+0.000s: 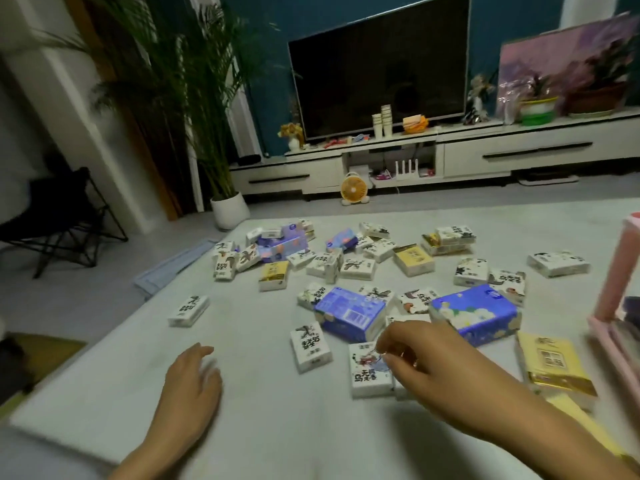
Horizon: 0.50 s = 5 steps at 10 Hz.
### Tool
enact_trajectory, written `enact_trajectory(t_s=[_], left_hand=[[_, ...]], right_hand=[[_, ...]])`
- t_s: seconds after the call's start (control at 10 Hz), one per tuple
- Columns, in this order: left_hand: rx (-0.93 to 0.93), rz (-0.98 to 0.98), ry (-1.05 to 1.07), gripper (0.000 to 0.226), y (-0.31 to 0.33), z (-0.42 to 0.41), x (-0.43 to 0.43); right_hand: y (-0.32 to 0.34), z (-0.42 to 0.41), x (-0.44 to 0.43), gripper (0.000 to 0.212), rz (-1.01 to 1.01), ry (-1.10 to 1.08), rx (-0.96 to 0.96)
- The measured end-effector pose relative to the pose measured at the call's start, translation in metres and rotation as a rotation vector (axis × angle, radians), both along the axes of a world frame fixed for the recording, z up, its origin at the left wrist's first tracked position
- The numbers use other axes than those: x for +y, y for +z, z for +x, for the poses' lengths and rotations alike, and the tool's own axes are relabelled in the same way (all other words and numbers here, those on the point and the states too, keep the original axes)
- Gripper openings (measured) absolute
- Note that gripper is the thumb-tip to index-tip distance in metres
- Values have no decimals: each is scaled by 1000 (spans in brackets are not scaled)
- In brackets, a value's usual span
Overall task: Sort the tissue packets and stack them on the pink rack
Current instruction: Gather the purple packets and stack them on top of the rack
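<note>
Many tissue packets lie scattered over the grey table (263,427). Most are white with black print, like one near me (370,370) and one alone at the left (188,310). Two bigger blue packs (351,313) (476,313) sit mid-table, and a yellow and gold pack (552,363) lies at the right. The pink rack (620,292) stands at the right edge, partly cut off. My right hand (426,358) hovers over the near white packet, fingers curled and apart, holding nothing. My left hand (192,379) rests palm down on the table, empty.
Beyond the table stand a TV (379,69) on a low white cabinet (485,152), a small orange fan (353,190) on the floor, a potted palm (228,209) and a black folding chair (65,223) at the left.
</note>
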<state>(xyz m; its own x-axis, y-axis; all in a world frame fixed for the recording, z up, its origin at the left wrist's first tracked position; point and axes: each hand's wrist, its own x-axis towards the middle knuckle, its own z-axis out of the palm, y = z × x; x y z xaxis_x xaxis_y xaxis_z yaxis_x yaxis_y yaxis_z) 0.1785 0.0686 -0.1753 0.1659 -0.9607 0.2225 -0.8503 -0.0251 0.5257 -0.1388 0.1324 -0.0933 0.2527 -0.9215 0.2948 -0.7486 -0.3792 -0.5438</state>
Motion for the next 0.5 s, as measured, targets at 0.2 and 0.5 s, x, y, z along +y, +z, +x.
enact_trajectory(t_s=[0.2,0.5], left_hand=[[-87,-156,65,36,-8,37,-41],[-18,-345,-86,42,6,9,-159]], right_hand=[[-22,34,-9,19,144,102,14],[-31,82,-52,28,213,10,-45]])
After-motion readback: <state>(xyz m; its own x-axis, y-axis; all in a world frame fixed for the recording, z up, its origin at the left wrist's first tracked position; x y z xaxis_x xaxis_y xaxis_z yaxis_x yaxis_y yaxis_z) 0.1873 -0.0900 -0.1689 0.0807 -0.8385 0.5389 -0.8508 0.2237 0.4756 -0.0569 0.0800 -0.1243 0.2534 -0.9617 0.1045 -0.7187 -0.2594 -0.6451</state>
